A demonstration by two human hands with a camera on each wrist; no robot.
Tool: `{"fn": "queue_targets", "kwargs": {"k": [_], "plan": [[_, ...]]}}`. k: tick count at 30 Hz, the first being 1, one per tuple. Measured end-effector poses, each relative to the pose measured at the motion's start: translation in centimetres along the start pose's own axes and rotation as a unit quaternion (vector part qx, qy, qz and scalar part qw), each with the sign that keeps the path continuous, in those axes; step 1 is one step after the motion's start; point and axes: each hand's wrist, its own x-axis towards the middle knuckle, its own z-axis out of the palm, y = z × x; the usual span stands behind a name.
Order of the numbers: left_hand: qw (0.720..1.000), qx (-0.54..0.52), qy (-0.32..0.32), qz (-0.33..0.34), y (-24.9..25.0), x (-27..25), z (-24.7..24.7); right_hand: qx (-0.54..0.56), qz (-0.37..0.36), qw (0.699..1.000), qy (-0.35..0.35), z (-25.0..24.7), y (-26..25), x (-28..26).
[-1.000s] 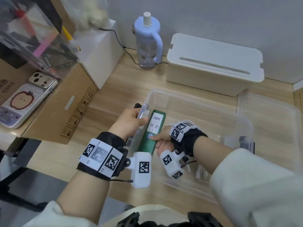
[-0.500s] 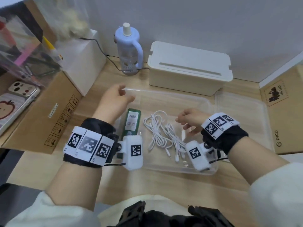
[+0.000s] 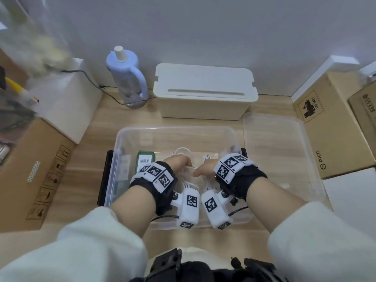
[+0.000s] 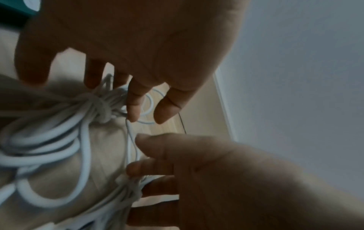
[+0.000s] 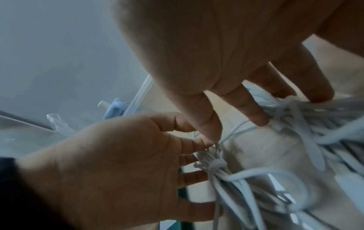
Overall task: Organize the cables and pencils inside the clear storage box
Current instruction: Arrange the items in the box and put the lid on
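L fingers [image 5: 197,144]: curled, pinching thin strand at a tied bundle.
R fingers [image 4: 135,113]: spread, tips on white cables [image 4: 59,140], not gripping.
Cables: inside clear box [image 3: 175,131], mid-floor; light, floppy, snag-prone; grab at wrapped waist.
Writing: "PICO" on cardboard box [image 3: 321,159]; green pack [image 3: 145,161] barcode unreadable.

The box [image 3: 234,133] sat mid-table with cables [image 3: 183,151] inside, a pack [image 3: 144,160] left of them, its lid [image 3: 274,143] to the right, a bin [image 3: 203,92] and bottle [image 3: 127,78] behind.
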Motion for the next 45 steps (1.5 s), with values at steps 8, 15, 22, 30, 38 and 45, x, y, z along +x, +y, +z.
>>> {"fn": "queue_targets", "kwargs": {"k": [8,15,22,30,38,45], "plan": [[0.998,-0.053,-0.004,0.039,1.2,-3.7,-0.1,0.003,-0.077,0.993,0.087,-2.1,0.2,-2.5],[0.905,-0.086,0.283,0.306,-0.7,-8.2,-5.6,0.232,-0.16,0.914,0.293,-4.5,4.7,-4.5],[0.909,0.025,0.393,0.135,-4.6,-6.8,-6.4,0.221,-0.107,0.938,0.245,-2.7,8.0,-2.2],[0.919,-0.046,0.325,0.216,-1.5,-6.1,-5.5,0.379,-0.126,0.877,0.267,-4.3,11.0,-1.9],[0.897,0.025,0.138,0.418,3.9,-9.2,4.5,0.529,0.144,0.741,0.387,-2.8,22.7,0.3],[0.81,0.528,-0.01,0.254,3.7,-5.0,14.0,0.298,0.22,0.864,0.342,-2.0,28.0,3.0]]}}
